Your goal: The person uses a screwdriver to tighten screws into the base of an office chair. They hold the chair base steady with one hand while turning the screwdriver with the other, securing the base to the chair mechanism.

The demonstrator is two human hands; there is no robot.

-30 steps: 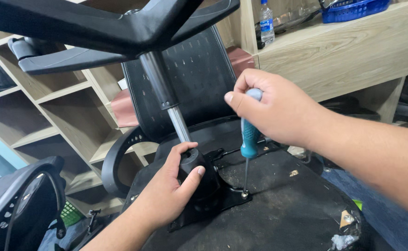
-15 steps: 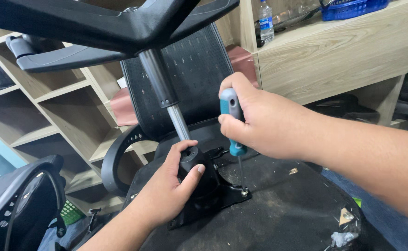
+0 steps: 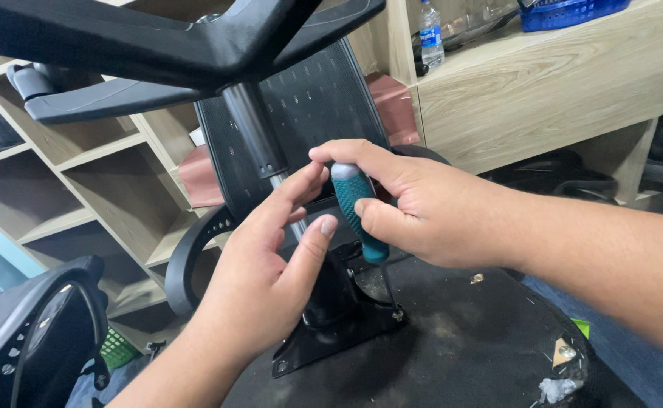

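Two hands are working over an upturned office chair in the head view. The right hand is closing its grip around a screwdriver, fingers and thumb wrapped on the teal handle, whose ribbed rubbery skin looks made not to slip; the tool is likely light and stiff, best held where it is being held now, around the fat middle of the handle. Its long axis is running nearly upright, leaning a little, grey cap up and thin shaft pointing down to a screw at the corner of the black plate on the seat underside. The left hand is hovering with a wide, empty grip, fingertips just beside the handle and in front of the gas column; whether it is touching either, I cannot tell. Overhead the star base is spreading its arms. Behind are standing wooden shelves, a mesh backrest and a bottle.
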